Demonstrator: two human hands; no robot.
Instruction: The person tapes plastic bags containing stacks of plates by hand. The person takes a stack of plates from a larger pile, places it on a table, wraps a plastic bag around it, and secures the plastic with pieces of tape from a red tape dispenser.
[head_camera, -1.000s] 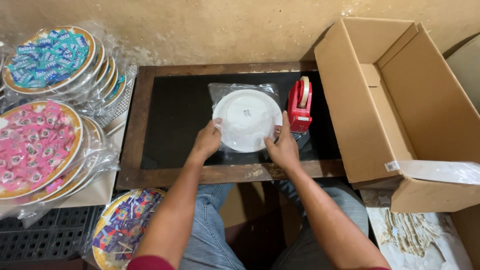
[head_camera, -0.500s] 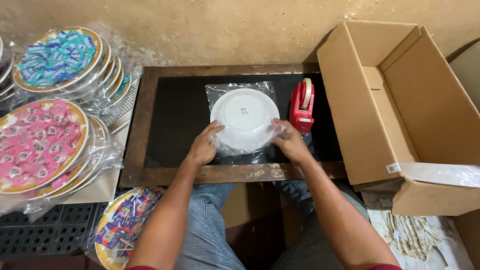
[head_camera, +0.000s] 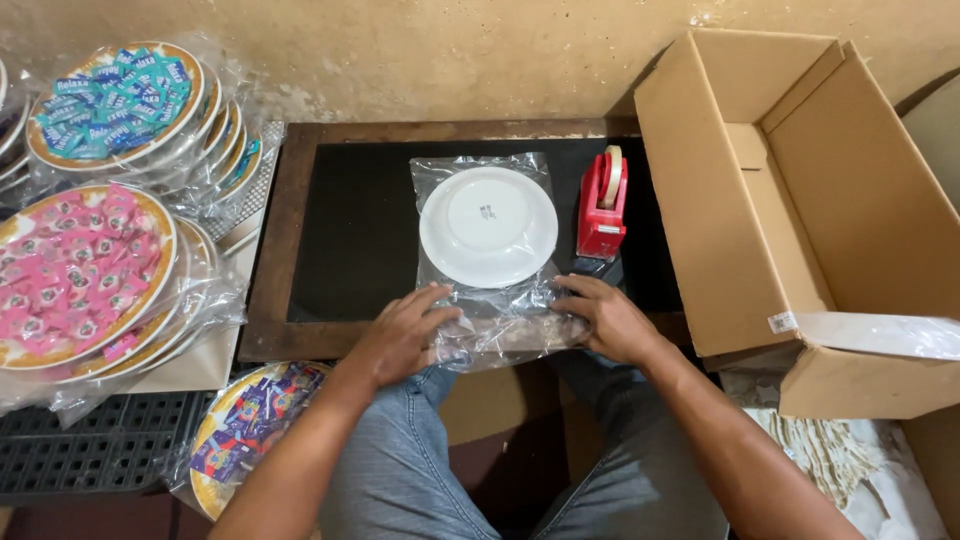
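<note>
A round white plate (head_camera: 488, 226) with a smooth, glossy underside lies upside down inside a clear, crinkled plastic bag (head_camera: 487, 250) on the desk (head_camera: 300, 200), a dark matte panel set in a worn brown wooden frame. The left hand (head_camera: 403, 335) and the right hand (head_camera: 606, 318) both press down on the near, open end of the bag at the desk's front edge, fingers spread flat and gripping the loose film, which bunches in shiny folds between them. Just right of the plate stands a red plastic tape dispenser (head_camera: 602, 204) carrying a pale roll of tape. Further right, an open brown cardboard box (head_camera: 790, 190) with stiff flaps sits tilted toward the desk. On the left, stacks of round plates wrapped in wrinkled clear plastic rest together: 1 stack with a pink pattern (head_camera: 75, 275), 1 with a teal pattern (head_camera: 120, 100), and below the desk a plate with a purple and blue pattern (head_camera: 245, 425).
</note>
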